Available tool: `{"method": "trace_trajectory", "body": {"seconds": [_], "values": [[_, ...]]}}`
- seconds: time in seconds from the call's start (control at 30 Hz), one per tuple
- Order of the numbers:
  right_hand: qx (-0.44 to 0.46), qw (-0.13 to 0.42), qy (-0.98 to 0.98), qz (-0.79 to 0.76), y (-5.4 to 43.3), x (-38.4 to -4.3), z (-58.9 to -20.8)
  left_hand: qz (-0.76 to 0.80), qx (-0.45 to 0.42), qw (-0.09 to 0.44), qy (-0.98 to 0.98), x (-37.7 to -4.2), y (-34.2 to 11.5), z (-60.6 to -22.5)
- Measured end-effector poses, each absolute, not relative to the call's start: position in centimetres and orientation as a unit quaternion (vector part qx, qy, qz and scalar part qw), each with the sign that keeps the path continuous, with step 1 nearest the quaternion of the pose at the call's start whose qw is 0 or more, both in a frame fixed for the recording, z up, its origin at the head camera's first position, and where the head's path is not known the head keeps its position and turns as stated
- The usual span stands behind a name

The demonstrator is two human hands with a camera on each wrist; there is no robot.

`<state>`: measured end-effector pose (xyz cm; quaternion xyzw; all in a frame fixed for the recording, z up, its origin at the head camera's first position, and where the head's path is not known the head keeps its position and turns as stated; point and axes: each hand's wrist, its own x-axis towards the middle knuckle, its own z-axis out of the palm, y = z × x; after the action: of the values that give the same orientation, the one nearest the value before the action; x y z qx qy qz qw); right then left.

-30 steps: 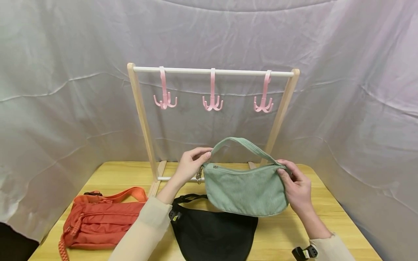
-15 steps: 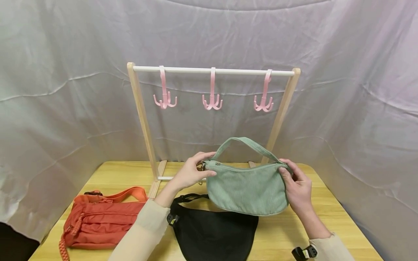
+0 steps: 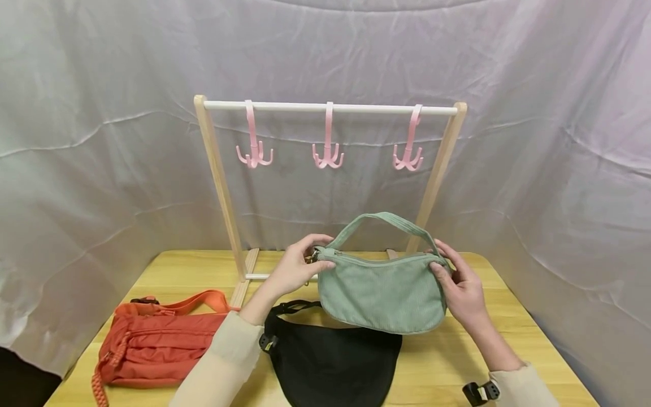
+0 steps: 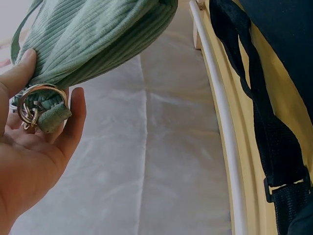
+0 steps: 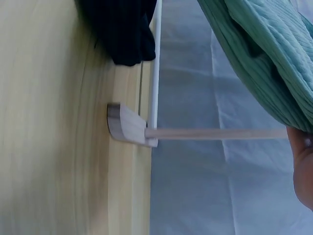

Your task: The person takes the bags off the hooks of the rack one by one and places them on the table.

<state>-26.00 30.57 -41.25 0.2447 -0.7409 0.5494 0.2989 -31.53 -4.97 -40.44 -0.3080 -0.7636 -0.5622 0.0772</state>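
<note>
A green corduroy shoulder bag (image 3: 382, 294) is held up above the table, its strap (image 3: 389, 217) arching over the zipped top. My left hand (image 3: 297, 263) pinches its left top corner between thumb and fingers. In the left wrist view a metal ring (image 4: 43, 90) dangles from that corner by the palm. My right hand (image 3: 461, 285) grips the right top corner, thumb in front. Below the green bag lies a black bag (image 3: 333, 362) with its strap toward the back. An orange-red bag (image 3: 163, 347) rests at the left, partly behind my left sleeve.
A wooden rack (image 3: 218, 175) with a white top rod (image 3: 290, 106) stands at the back of the wooden table (image 3: 508, 333). Three pink hooks hang along the rod, including a left hook (image 3: 254, 141), a middle hook (image 3: 328, 141) and a right hook (image 3: 409, 144). Grey fabric surrounds the table.
My left hand has shifted its hold from near the strap's left base onto the bag's left corner, thumb now on the front. The bag has tilted slightly; the right hand keeps its grip.
</note>
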Motion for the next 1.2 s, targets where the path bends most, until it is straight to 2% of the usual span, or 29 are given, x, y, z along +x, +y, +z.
{"method": "trace_trajectory", "body": {"seconds": [0.33, 0.77, 1.2], "values": [[0.272, 0.323, -0.791, 0.443, 31.8, -26.3, -41.8, -0.516, -0.298, 0.082, -0.799, -31.5, -4.7, -40.6], [0.198, 0.306, -0.796, 0.483, 33.2, -25.5, -42.4, -0.528, -0.294, 0.071, -0.794, -31.4, -3.2, -41.0], [0.147, 0.280, -0.827, 0.465, 36.1, -25.4, -43.6, -0.522, -0.298, 0.032, -0.799, -31.3, -0.4, -41.8]]}}
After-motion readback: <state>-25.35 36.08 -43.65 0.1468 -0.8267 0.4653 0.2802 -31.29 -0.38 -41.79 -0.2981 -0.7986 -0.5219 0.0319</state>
